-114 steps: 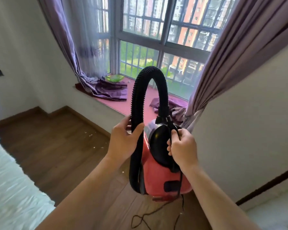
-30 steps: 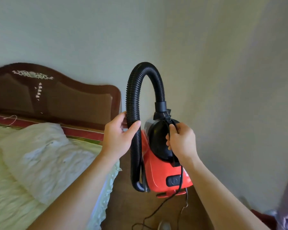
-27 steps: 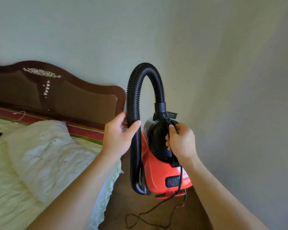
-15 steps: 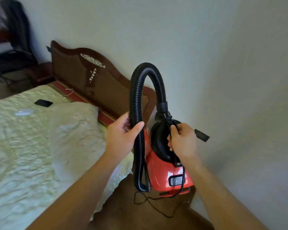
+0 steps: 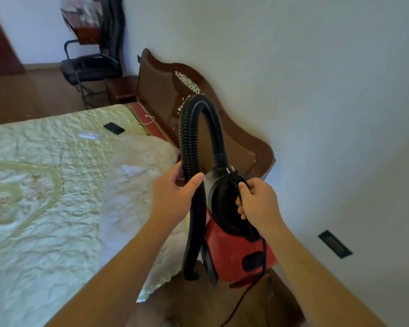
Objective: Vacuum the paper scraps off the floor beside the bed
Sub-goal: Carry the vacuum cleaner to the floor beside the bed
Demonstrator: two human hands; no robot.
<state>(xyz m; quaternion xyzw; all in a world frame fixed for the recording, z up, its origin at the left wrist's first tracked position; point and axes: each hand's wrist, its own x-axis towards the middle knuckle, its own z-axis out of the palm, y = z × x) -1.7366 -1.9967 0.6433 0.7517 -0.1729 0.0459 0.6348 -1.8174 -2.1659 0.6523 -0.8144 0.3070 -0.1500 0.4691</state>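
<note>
Clasps hose (image 5: 194, 138) in left grip (image 5: 172, 197), vacuum (image 5: 234, 253) handle and cord (image 5: 263, 253) in right grip (image 5: 257, 204). Holds both clear of floor (image 5: 198, 308) beside bed (image 5: 45, 208), hose axis vertical, mouth down, under left grip. Shows no scraps.

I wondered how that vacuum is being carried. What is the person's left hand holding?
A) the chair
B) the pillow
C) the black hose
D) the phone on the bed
C: the left hand is curled round the black hose, while the right hand grips the red vacuum at its black top.
</note>
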